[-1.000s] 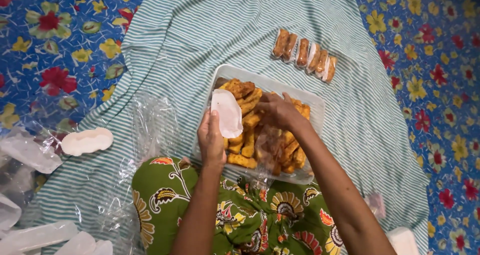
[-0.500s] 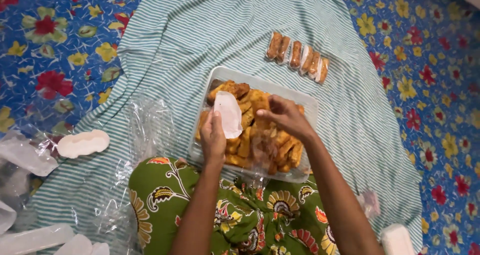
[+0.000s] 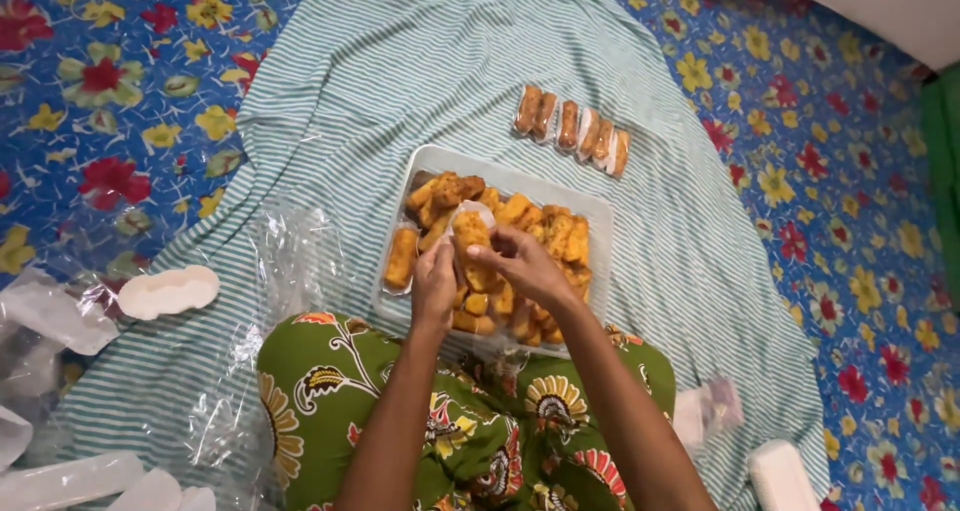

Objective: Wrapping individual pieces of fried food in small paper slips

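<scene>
Two hands over clear tray (image 3: 400,301) of fried rolls: left hand (image 3: 433,289) and right hand (image 3: 525,263) pinched closed around one fried roll (image 3: 471,233) in small white wrapper. Step: wrapping. Next likely needs snug closing, then placing beside wrapped row (image 3: 572,129) on striped cloth (image 3: 400,81).

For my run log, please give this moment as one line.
left hand: holds small clear plastic tray | right hand: sets golden fried roll in it | below: large clear plastic container of rolls
</scene>
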